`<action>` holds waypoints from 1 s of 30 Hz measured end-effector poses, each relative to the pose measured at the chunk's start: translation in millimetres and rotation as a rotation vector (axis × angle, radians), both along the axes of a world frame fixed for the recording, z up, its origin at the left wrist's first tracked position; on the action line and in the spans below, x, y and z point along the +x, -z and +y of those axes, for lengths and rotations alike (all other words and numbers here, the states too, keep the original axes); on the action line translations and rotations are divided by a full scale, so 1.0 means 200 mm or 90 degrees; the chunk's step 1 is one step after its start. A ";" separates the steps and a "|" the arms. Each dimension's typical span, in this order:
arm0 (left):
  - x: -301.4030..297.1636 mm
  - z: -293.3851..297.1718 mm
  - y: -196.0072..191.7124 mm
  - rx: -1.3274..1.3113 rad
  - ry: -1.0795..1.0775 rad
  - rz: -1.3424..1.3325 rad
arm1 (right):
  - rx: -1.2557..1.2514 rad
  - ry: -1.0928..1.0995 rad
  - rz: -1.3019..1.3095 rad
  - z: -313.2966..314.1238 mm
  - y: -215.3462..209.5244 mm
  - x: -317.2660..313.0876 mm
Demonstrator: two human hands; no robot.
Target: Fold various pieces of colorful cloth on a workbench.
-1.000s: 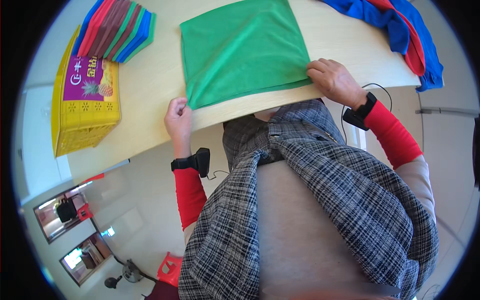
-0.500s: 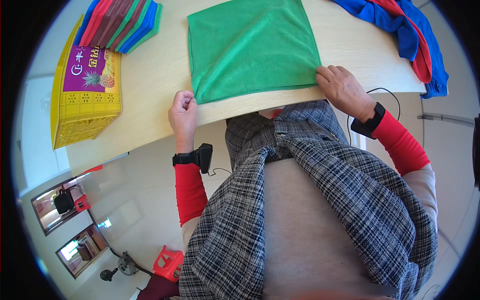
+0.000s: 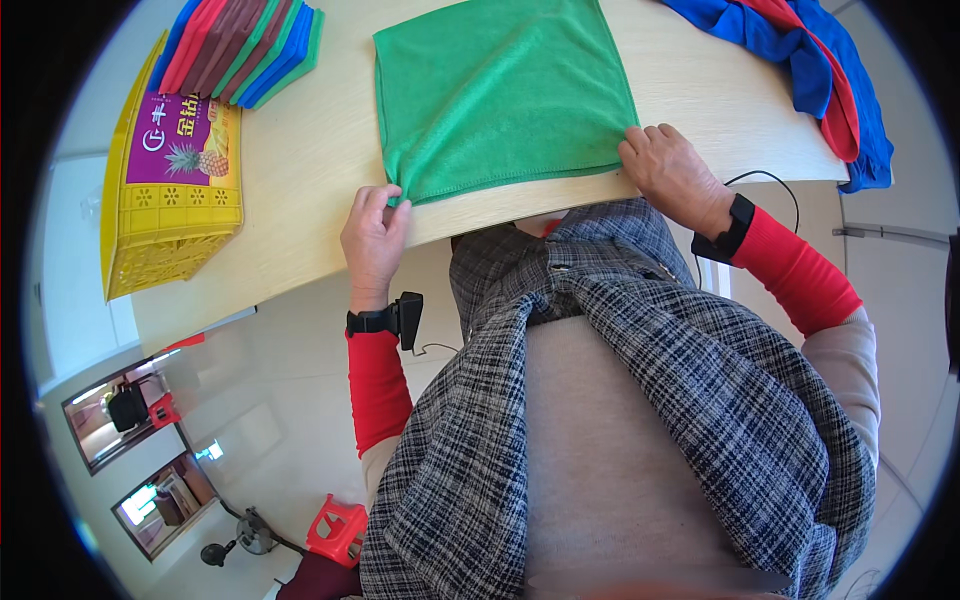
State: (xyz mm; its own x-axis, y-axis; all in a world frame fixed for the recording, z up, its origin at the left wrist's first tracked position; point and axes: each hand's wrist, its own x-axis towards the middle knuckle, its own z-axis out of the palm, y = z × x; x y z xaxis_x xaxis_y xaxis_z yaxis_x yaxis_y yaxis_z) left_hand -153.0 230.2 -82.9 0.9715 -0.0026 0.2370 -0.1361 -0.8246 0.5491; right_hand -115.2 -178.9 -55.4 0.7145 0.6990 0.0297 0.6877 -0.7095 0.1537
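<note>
The desk [image 3: 300, 190] runs broadly in front of me, and on its near middle the green cloth [image 3: 505, 100] lies spread almost flat, its near edge just in from the desk's edge. To the left stands a yellow crate [image 3: 172, 215]; at the far right a loose heap of blue and red cloths [image 3: 808, 82] hangs over the edge. At the far left is a neat stack of folded cloths [image 3: 242, 52]; I can't tell whether it sits in the crate or beside it.

I judge the stack finished and the heap not yet handled; the green cloth looks laid out, but some creases remain near its left side. My right hand [image 3: 672, 175] touches its near right corner, grip unclear. My left hand [image 3: 374, 238] pinches the near left corner between thumb and finger.
</note>
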 end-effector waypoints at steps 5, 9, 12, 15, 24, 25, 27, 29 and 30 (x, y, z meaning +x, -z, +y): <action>-0.01 -0.03 -0.07 0.142 0.064 -0.044 | 0.183 0.022 -0.013 -0.07 -0.02 0.10; 0.00 -0.05 -0.08 0.185 0.073 -0.036 | 0.326 0.049 -0.001 -0.11 -0.12 0.20; 0.03 -0.09 -0.09 0.222 0.088 -0.051 | 0.384 0.057 0.009 -0.12 -0.17 0.25; 0.07 -0.14 -0.10 0.294 0.076 -0.073 | 0.431 0.056 0.003 -0.12 -0.21 0.29; 0.08 -0.15 -0.25 0.186 0.039 -0.210 | 0.761 0.241 0.411 -0.18 -0.27 0.33; 0.11 -0.15 -0.29 0.166 0.027 -0.222 | 0.801 0.231 0.451 -0.19 -0.28 0.35; 0.16 -0.15 -0.39 0.152 0.024 -0.251 | 0.826 0.201 0.451 -0.20 -0.31 0.39; 0.22 -0.15 -0.48 0.129 0.000 -0.274 | 0.864 0.139 0.490 -0.22 -0.34 0.40; 0.24 -0.15 -0.52 0.127 0.010 -0.280 | 0.869 0.144 0.479 -0.23 -0.36 0.39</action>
